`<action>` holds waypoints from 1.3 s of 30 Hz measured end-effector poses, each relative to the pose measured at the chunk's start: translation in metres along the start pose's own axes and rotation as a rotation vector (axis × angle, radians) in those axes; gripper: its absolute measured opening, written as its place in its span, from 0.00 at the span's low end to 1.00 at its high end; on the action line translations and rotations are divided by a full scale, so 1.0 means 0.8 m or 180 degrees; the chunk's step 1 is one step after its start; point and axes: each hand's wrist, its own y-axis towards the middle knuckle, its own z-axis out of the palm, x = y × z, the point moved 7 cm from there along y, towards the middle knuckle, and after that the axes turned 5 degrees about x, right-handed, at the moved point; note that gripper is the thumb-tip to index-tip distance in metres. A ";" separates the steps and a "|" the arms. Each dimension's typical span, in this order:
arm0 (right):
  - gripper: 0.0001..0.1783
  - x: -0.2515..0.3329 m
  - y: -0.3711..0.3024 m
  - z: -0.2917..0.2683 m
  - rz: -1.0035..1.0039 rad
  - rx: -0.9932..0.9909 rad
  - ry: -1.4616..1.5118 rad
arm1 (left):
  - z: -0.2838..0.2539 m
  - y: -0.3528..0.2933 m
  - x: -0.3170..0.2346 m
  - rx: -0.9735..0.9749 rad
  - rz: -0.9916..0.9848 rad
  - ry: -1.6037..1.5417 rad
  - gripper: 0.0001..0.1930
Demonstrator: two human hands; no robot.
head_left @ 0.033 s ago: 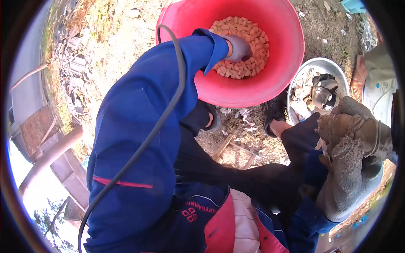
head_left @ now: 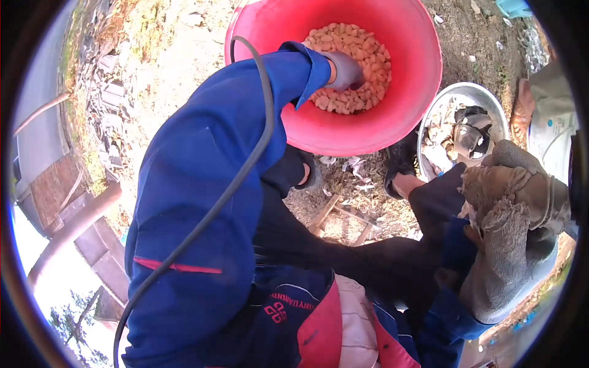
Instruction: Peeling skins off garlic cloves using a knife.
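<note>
My left hand (head_left: 347,71), in a grey glove, reaches down inside a large red tub (head_left: 423,67). Its fingers are bunched over a heap of pale pieces (head_left: 374,52) that look like peeled garlic cloves; whatever they hold is hidden. At the right, my right hand (head_left: 506,245) wears a thick, frayed grey knit glove with worn brown patches. That hand is curled closed, and I cannot make out what is in it. Beyond it stands a round metal basin (head_left: 504,116) of pale scraps, with a dark object (head_left: 471,138) among them.
A dark cable (head_left: 261,132) loops over my left sleeve to the tub. Between my feet lies a small wooden frame (head_left: 343,214) on littered ground. Next to the basin, a pale container (head_left: 555,132) stands at the far right. A light-blue item (head_left: 514,8) is at the top right.
</note>
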 end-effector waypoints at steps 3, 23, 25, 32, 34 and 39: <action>0.31 0.008 0.001 -0.002 -0.0078 0.0085 -0.0042 | 0.023 0.008 0.007 0.0128 -0.0039 0.0488 0.12; 0.23 0.003 -0.017 -0.008 0.0272 -0.0232 0.0617 | -0.088 -0.059 0.082 -0.0741 -0.1214 -0.0528 0.12; 0.27 -0.007 -0.018 -0.016 0.0125 -0.0048 0.0208 | -0.087 -0.066 0.112 -0.0802 -0.1559 -0.1195 0.14; 0.25 0.009 -0.009 -0.013 -0.0581 0.0303 -0.0302 | -0.021 -0.022 0.159 -0.0349 -0.1713 0.0311 0.12; 0.23 0.006 -0.008 -0.015 -0.0643 0.0289 -0.0263 | -0.005 -0.022 0.165 -0.0243 -0.1635 0.0283 0.11; 0.22 -0.003 -0.006 -0.020 -0.0643 0.0134 -0.0740 | -0.003 -0.017 0.132 -0.0036 -0.1905 0.0117 0.16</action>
